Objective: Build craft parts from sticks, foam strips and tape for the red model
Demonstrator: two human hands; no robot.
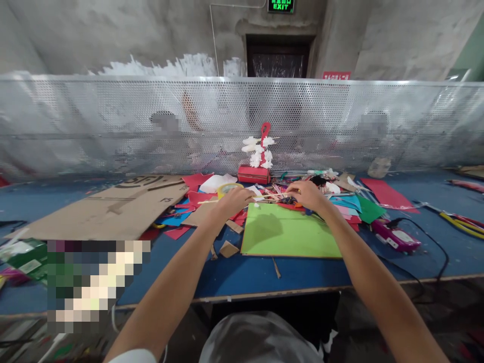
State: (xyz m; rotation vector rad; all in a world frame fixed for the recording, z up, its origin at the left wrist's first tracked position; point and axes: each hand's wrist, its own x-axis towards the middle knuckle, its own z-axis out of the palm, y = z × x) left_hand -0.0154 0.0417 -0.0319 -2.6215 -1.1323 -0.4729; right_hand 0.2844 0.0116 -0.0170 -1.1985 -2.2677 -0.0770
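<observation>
Noted thin, pale-yellow straight stick (270, 195) pinched by left hand (235, 199) and right hand (308, 194), near far edge of flat lime-green rectangular board (293, 234), with snapping judged possible under uneven bending.

The person's left arm (172, 282) and right arm (374, 272) reach forward, slanting inward from the lower left and lower right, their forearms bare; a white sleeve (133, 356) shows on the left one. The left hand (233, 200) is turned back-up, its fingers (245, 194) bent and drawn together. The right hand (309, 195), level with it, curls inward, fingertips gathered in a pinch. The hands stand apart, fingers pointing toward each other.
</observation>
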